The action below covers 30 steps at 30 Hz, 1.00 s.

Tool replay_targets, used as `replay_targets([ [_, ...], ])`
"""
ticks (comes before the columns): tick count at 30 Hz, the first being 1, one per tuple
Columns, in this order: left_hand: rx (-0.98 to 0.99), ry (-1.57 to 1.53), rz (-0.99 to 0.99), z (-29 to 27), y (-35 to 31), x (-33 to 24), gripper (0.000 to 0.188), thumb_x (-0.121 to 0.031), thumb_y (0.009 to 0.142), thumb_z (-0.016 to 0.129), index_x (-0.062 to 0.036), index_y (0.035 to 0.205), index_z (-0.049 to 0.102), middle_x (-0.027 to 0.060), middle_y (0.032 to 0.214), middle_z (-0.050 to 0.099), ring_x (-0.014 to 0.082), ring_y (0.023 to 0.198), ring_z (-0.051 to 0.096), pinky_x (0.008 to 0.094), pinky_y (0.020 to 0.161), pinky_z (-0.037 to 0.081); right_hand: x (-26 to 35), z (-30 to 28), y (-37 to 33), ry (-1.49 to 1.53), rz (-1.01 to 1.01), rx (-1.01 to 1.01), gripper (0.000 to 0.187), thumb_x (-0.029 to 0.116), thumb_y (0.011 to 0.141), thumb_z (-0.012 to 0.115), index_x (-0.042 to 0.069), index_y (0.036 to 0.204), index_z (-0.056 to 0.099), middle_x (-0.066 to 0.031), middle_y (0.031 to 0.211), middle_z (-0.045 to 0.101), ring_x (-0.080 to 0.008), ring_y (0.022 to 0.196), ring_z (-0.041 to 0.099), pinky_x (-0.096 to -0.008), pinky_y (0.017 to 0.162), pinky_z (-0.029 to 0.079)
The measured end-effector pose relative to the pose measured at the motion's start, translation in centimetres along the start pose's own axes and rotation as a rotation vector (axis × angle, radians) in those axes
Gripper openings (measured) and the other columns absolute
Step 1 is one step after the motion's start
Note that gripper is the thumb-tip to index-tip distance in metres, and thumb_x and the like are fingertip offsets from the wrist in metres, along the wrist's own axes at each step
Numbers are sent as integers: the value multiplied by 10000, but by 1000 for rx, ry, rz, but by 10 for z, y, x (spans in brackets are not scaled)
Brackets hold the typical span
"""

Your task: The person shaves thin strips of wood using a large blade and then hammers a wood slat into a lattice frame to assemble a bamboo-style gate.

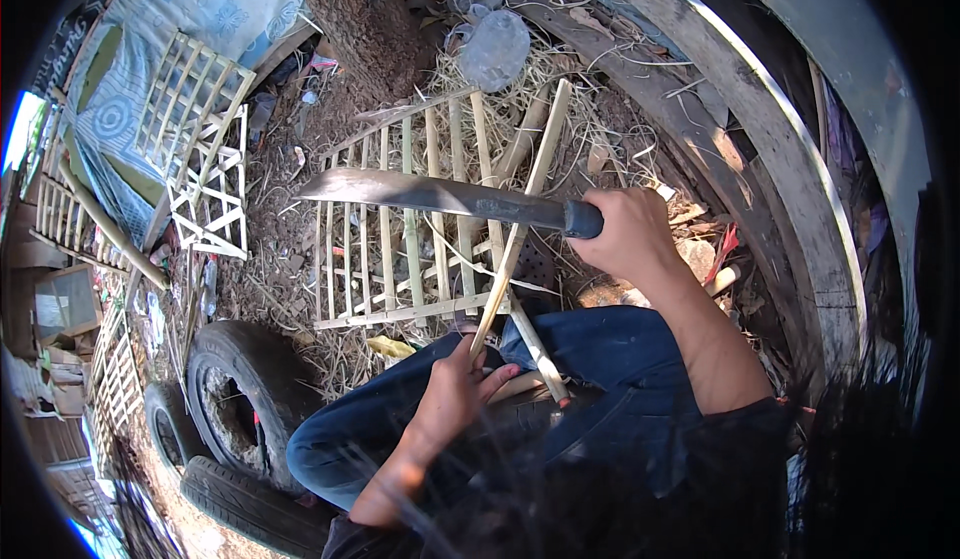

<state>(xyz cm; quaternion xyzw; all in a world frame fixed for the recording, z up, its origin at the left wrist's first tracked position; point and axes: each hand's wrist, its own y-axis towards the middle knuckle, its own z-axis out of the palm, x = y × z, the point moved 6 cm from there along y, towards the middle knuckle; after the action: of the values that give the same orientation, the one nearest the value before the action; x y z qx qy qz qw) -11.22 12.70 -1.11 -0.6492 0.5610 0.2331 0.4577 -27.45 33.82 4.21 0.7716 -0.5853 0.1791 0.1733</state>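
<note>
- Left of the right hand [625,234], its machete [430,195] bars the way, passing over the bamboo strip [540,164] in view; whether they touch is unclear.
- Ahead of the left hand [448,391], that strip slants away to the right.
- Between the hands, right of the strip, a gap opens above the right knee [600,344].
- Ahead-left of the left hand, room shows above the slatted frame [412,259].
- Outward from the left hand: left knee [315,447], then tyres [275,369].
- Beyond the right hand, planks [815,229] block.
</note>
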Motion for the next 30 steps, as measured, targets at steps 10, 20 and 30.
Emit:
replay_targets([
  [10,-23,243,-170,-25,-33,21,424,-305,835,739,9,861,456,162,562,492,347,502,478,392,482,414,-118,-35,12,39,478,-236,266,276,713,710,26,799,677,-133,673,646,-277,642,638,-388,615,476],
  [20,-195,407,69,-22,-10,6,497,-391,880,653,8,1018,390,225,652,578,437,630,607,467,494,464,-17,17,6,451,136,105,337,346,733,774,35,695,651,-76,554,573,-227,541,580,-357,563,447],
  [30,-63,464,176,15,-15,10,674,-533,732,725,-1,1007,416,181,646,580,388,581,617,418,461,469,-15,37,-1,766,143,46,263,229,741,815,27,783,651,18,659,566,-85,610,507,-268,585,427],
])
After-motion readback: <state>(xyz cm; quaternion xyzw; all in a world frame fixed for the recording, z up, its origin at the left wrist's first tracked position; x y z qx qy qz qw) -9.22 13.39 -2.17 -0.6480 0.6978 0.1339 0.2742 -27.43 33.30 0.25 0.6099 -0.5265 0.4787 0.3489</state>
